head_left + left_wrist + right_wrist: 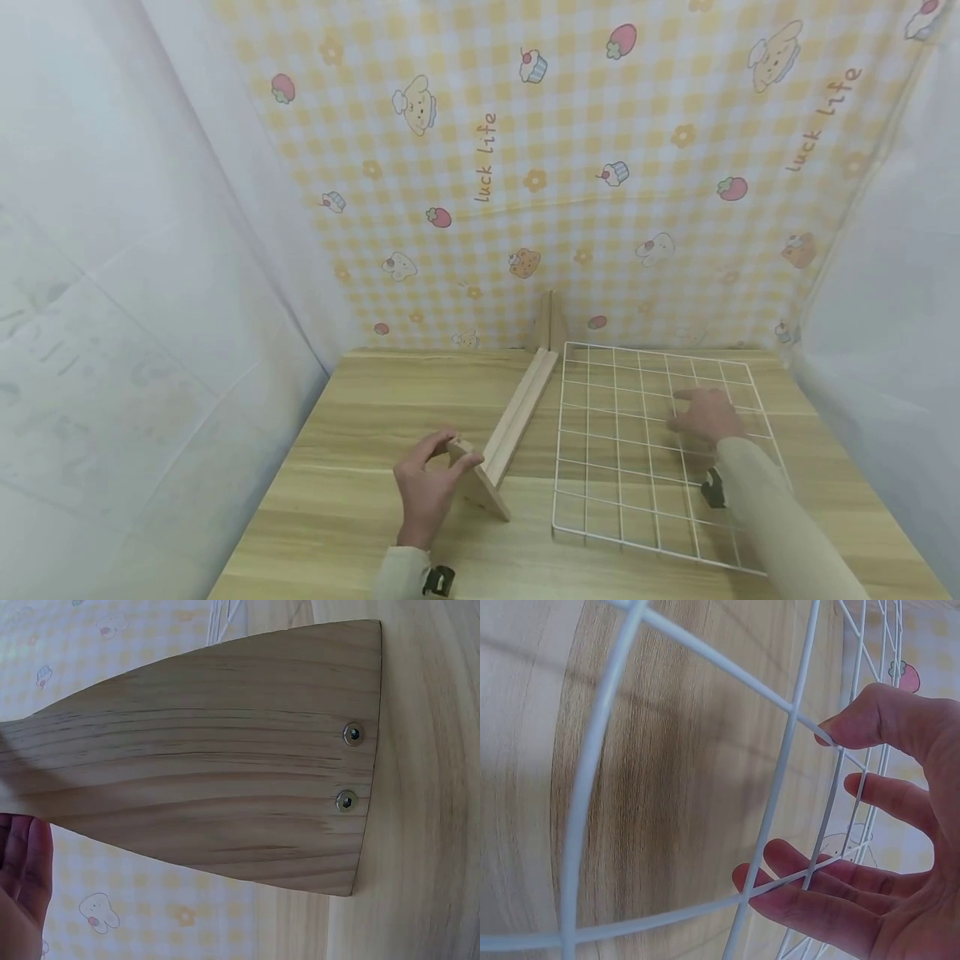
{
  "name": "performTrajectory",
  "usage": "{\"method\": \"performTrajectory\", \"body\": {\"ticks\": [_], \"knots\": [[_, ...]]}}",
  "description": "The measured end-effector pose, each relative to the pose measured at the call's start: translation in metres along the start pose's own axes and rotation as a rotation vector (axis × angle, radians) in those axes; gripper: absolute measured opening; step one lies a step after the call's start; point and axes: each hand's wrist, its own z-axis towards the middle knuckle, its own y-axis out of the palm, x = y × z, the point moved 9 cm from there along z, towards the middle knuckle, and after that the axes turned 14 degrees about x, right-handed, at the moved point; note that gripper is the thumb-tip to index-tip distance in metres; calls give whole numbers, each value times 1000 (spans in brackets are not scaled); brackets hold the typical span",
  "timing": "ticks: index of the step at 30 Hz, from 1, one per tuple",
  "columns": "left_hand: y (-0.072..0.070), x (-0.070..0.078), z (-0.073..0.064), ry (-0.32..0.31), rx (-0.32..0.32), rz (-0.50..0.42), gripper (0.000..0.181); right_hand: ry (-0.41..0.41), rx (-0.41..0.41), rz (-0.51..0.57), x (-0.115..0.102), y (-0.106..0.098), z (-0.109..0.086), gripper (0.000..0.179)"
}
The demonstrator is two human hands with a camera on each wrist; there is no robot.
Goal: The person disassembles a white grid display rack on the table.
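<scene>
A light wooden stand point(521, 417) lies lengthwise on the table, a long grooved bar with an upright board point(550, 321) at its far end. My left hand point(429, 483) pinches the narrow top of the near end board point(225, 772), thumb on one side and fingers on the other. Two metal bolt heads point(349, 766) show near that board's broad edge. To the right, my right hand point(708, 417) holds a white wire grid point(618, 450), with thumb and fingers spread across its wires. In the right wrist view fingertips point(780, 896) cross the wires, and the grid sits above the tabletop.
The wood-grain table point(337, 500) meets a yellow checked cloth point(525, 167) at the back. White sheets hang at the left point(150, 292) and right point(877, 333). The grid's far left corner is near the stand's far upright.
</scene>
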Motion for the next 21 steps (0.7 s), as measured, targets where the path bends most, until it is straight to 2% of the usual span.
{"method": "performTrajectory", "body": {"ticks": [3, 6, 13, 17, 21], "knots": [[2, 4, -3, 53, 3, -5, 51, -20, 6, -27, -3, 1, 2, 71], [3, 8, -5, 81, -5, -7, 53, -35, 8, -40, -6, 2, 3, 70], [9, 20, -9, 105, -30, -45, 47, -26, -32, -26, -7, 8, 6, 72], [12, 26, -14, 139, -35, -87, 46, -25, -43, -23, -9, 10, 6, 71], [17, 33, -19, 163, -51, -91, 45, -35, -50, -29, -12, 12, 5, 69]]}}
